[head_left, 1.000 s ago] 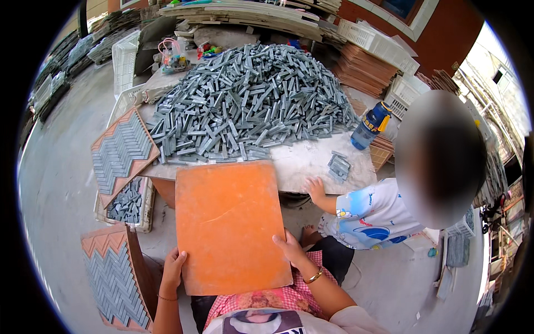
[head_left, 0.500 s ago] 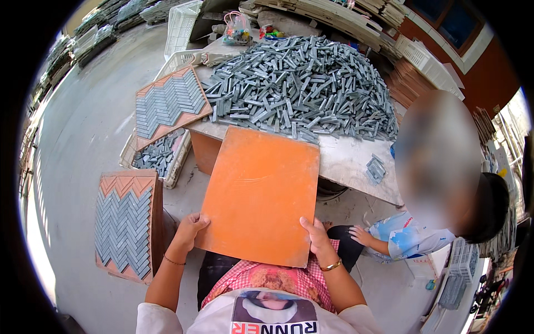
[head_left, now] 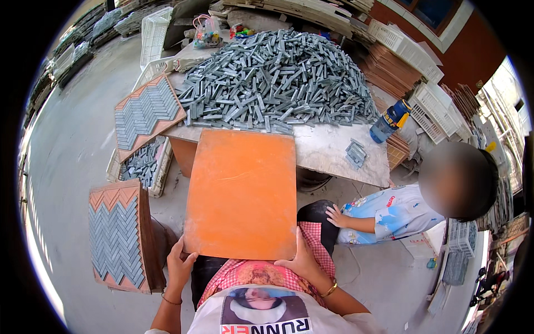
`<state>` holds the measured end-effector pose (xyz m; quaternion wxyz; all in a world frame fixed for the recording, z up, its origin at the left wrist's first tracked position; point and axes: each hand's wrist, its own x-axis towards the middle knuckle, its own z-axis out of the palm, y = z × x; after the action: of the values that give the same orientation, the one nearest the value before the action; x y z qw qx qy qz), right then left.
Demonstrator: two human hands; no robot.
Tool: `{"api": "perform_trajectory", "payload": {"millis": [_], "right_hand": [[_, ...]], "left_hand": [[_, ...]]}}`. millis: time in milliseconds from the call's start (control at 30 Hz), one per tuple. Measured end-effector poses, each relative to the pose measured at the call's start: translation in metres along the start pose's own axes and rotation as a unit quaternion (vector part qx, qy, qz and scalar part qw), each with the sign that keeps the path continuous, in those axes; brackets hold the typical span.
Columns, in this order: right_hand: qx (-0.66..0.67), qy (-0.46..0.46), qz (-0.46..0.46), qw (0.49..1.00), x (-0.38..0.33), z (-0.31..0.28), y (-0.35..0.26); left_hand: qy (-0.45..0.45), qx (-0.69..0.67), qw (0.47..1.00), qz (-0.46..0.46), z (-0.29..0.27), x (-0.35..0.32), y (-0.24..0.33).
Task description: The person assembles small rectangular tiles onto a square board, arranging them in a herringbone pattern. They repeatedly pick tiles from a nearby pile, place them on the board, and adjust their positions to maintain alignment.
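A flat orange board [head_left: 242, 195] lies in front of me over my lap, its far end overlapping the table edge. My left hand [head_left: 179, 263] is closed on its near left corner, thumb by the near edge. At the near right corner my right hand [head_left: 305, 259] grips the board, fingers along the side and thumb along the near edge. Beyond the board a large heap of narrow grey stone strips [head_left: 278, 78] covers much of the table [head_left: 328, 147]. A few joined strips [head_left: 356, 153] lie on the table's right part.
At the left is a stack of boards with herringbone strips [head_left: 118, 239]; another herringbone panel [head_left: 147, 114] lies above a crate of strips [head_left: 167, 161]. A blue bottle [head_left: 389, 121] stands on the table's right. A person [head_left: 389, 214] at my right rests a hand on my leg.
The board has come down flatter and closer, and both hands have slid to its near corners. The person at the right has leaned back, uncovering the bottle.
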<state>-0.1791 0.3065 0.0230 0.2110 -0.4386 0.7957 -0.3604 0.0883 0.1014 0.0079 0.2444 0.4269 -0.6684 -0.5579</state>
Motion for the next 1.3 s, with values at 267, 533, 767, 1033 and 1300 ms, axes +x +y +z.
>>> {"api": "perform_trajectory", "payload": {"millis": [267, 533, 767, 1033, 1300], "right_hand": [[0.016, -0.006, 0.011, 1.0, 0.003, 0.007, 0.011], [0.017, -0.019, 0.038, 0.999, 0.002, 0.001, 0.004], [0.125, -0.023, 0.03, 0.991, 0.05, -0.027, 0.026], [0.036, 0.165, -0.014, 0.985, 0.168, -0.004, 0.031], [0.027, 0.19, 0.03, 0.981, 0.159, 0.009, 0.027]], "left_hand": [[-0.031, -0.036, 0.998, -0.038, -0.006, 0.015, 0.001], [-0.081, 0.075, 0.994, 0.022, -0.01, 0.025, 0.01], [-0.155, 0.015, 0.981, 0.114, -0.014, 0.093, 0.016], [-0.057, 0.117, 0.985, 0.116, 0.026, 0.226, 0.036], [-0.054, 0.194, 0.974, 0.105, 0.028, 0.224, 0.043]]}}
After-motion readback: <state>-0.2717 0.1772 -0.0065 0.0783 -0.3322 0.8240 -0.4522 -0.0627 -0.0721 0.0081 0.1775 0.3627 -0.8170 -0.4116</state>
